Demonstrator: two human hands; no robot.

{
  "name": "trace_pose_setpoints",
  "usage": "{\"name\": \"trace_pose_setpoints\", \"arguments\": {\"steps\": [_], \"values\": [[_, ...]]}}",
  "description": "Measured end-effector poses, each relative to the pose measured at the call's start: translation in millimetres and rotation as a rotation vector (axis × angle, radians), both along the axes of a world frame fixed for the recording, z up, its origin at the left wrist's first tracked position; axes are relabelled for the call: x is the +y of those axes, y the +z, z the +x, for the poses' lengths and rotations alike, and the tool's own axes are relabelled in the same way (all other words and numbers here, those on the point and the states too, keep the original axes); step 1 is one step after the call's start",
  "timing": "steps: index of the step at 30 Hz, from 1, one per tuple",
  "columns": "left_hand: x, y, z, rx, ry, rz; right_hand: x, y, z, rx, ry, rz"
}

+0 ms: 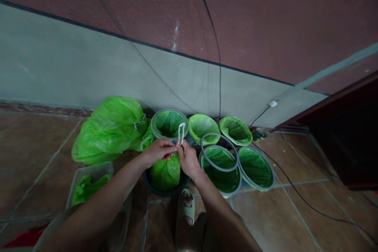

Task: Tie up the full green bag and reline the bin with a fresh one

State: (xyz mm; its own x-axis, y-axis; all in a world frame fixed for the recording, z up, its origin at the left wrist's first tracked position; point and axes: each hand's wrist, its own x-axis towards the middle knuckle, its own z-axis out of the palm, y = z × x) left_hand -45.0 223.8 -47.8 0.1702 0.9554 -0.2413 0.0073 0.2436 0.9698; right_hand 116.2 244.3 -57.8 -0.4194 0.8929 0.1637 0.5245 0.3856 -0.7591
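My left hand (pixel 158 151) and my right hand (pixel 186 158) meet over a dark bin (pixel 165 191) that holds a full green bag (pixel 165 173). Both hands pinch the bag's white drawstring (pixel 181 134), whose loop stands up between the fingers. The fingers of both hands are closed on the string.
Several bins lined with green bags stand along the wall: one (pixel 169 123) behind my hands, others (pixel 203 126) (pixel 235 129) (pixel 221 163) (pixel 255 167) to the right. A large tied green bag (pixel 109 130) lies left. A clear box (pixel 88 183) holds green bags. Cables (pixel 298 193) cross the tiled floor.
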Motion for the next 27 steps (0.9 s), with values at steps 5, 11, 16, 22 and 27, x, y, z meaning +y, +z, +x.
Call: {"name": "trace_pose_setpoints", "arguments": {"steps": [5, 11, 16, 22, 27], "values": [[-1, -3.5, 3, 0.39, 0.113, 0.234, 5, -6.8, -3, 0.195, -0.142, -0.121], [-2, -14.9, 9, 0.672, 0.292, 0.445, 8, -10.6, -5, 0.291, -0.171, -0.181], [-3, -17.4, 15, 0.624, 0.331, 0.483, 9, -13.3, -9, 0.455, -0.21, -0.292], [-10, -11.7, 21, 0.634, 0.35, 0.682, 7, -0.2, -16, 0.783, -0.317, -0.631], [-11, -11.8, 22, 0.656, 0.35, 0.717, 4, 8.2, -17, 0.793, -0.415, -0.71]]}}
